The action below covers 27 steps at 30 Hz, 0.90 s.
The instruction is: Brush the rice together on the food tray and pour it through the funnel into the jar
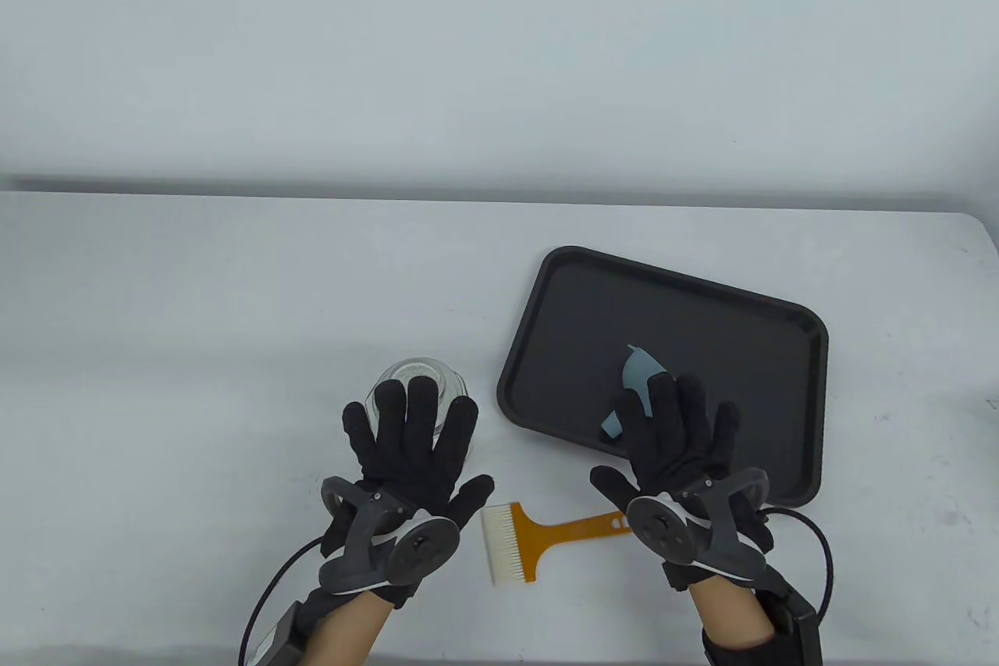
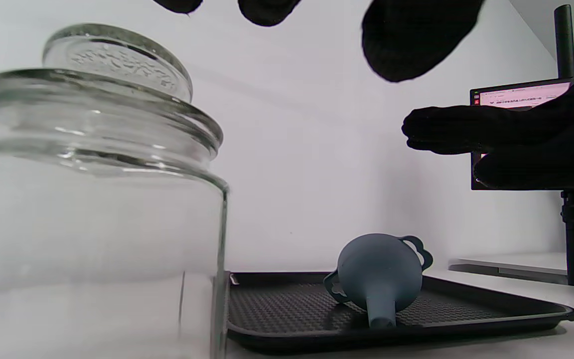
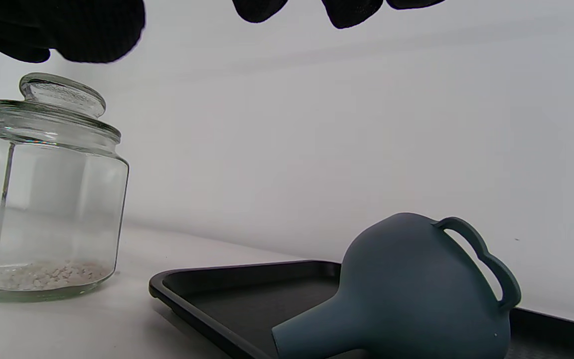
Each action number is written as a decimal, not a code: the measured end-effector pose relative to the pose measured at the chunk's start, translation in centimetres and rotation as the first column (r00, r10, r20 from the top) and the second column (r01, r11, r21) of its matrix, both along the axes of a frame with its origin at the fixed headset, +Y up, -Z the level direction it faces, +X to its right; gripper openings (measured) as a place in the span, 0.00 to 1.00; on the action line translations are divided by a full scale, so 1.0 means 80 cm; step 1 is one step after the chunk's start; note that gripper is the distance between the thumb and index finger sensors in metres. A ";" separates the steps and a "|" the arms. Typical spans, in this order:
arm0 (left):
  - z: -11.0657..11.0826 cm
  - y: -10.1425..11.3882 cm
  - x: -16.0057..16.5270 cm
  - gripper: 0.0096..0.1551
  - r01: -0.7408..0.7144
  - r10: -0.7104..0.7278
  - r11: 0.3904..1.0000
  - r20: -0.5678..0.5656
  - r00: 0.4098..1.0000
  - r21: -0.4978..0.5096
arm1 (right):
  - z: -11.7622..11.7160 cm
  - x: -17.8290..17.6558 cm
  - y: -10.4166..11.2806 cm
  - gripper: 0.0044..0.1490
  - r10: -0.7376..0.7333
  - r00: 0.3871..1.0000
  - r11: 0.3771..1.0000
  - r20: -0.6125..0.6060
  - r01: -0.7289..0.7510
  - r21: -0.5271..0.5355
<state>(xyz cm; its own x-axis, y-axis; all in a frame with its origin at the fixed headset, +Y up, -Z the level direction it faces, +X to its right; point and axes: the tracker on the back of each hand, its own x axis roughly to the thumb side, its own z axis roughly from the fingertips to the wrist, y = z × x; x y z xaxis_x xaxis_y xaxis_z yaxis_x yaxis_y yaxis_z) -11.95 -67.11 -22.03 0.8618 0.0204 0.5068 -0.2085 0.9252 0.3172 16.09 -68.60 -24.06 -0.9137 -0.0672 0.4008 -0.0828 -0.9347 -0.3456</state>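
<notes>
A black food tray [image 1: 702, 307] lies right of centre, and no rice shows on it. A grey-blue funnel [image 1: 636, 377] [image 2: 379, 271] [image 3: 406, 294] lies on its side in the tray. My right hand [image 1: 675, 436] hovers flat above the funnel with fingers spread, holding nothing. The lidded glass jar [image 1: 425, 381] [image 2: 92, 199] [image 3: 43, 189] stands left of the tray with rice [image 3: 43, 274] in its bottom. My left hand [image 1: 414, 432] is spread open over the jar's lid. A brush [image 1: 538, 537] with an orange handle and white bristles lies between the hands.
The tray's near edge [image 3: 192, 304] sits close to the jar. A monitor on a black stand [image 2: 521, 99] is at the far right in the left wrist view. White tabletop stretches to the left and behind the tray.
</notes>
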 end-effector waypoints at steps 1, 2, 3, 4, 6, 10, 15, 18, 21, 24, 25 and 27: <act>0.000 0.000 -0.001 0.53 -0.001 0.001 1.000 -0.001 1.000 0.000 | -0.001 0.001 -0.001 0.55 0.001 1.000 1.000 0.004 -0.001 -0.001; 0.000 0.000 -0.001 0.53 -0.001 0.001 1.000 -0.002 1.000 0.000 | -0.001 0.001 -0.001 0.55 0.005 1.000 1.000 0.008 -0.005 -0.003; 0.000 0.000 -0.001 0.53 0.000 0.000 1.000 -0.003 1.000 -0.001 | -0.002 0.001 -0.002 0.55 0.006 1.000 1.000 0.011 -0.006 -0.008; 0.000 0.000 -0.001 0.53 0.000 0.000 1.000 -0.003 1.000 -0.002 | -0.002 0.001 -0.002 0.55 0.006 1.000 1.000 0.010 -0.006 -0.009; 0.000 0.000 -0.002 0.53 -0.001 0.001 1.000 -0.004 1.000 -0.004 | -0.002 0.000 -0.002 0.55 0.009 1.000 1.000 0.008 -0.008 -0.011; -0.001 -0.001 -0.005 0.53 -0.006 0.006 1.000 -0.006 1.000 -0.008 | -0.004 0.000 -0.004 0.55 0.012 1.000 1.000 0.009 -0.012 -0.022; -0.002 -0.002 -0.006 0.52 -0.010 0.009 1.000 -0.007 1.000 -0.022 | -0.005 0.001 -0.004 0.55 0.007 1.000 0.999 0.011 -0.006 -0.037; -0.001 -0.002 -0.006 0.52 -0.008 0.008 1.000 -0.007 1.000 -0.023 | -0.006 0.002 -0.004 0.55 0.001 1.000 0.999 0.015 -0.001 -0.046; -0.002 -0.003 -0.006 0.52 -0.010 0.010 1.000 -0.007 1.000 -0.023 | -0.007 0.004 -0.004 0.54 -0.003 1.000 0.999 0.020 0.004 -0.051; -0.002 -0.003 -0.007 0.52 -0.013 0.012 0.999 -0.008 1.000 -0.029 | -0.007 0.005 -0.004 0.54 -0.005 1.000 0.998 0.024 0.007 -0.056; -0.002 -0.003 -0.007 0.52 -0.014 0.014 0.999 -0.008 1.000 -0.032 | -0.007 0.005 -0.004 0.54 -0.006 1.000 0.998 0.024 0.007 -0.056; -0.002 -0.003 -0.007 0.52 -0.016 0.016 0.999 -0.007 1.000 -0.034 | -0.007 0.006 -0.004 0.54 -0.006 1.000 0.998 0.026 0.007 -0.055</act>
<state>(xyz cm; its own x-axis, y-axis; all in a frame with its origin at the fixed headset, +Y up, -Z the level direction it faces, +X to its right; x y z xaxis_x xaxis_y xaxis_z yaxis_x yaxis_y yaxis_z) -12.53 -67.37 -22.20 0.8649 0.0517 0.4994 -0.2215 0.9319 0.2871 16.53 -68.93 -24.62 -0.9240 -0.0396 0.3804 -0.0810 -0.9518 -0.2958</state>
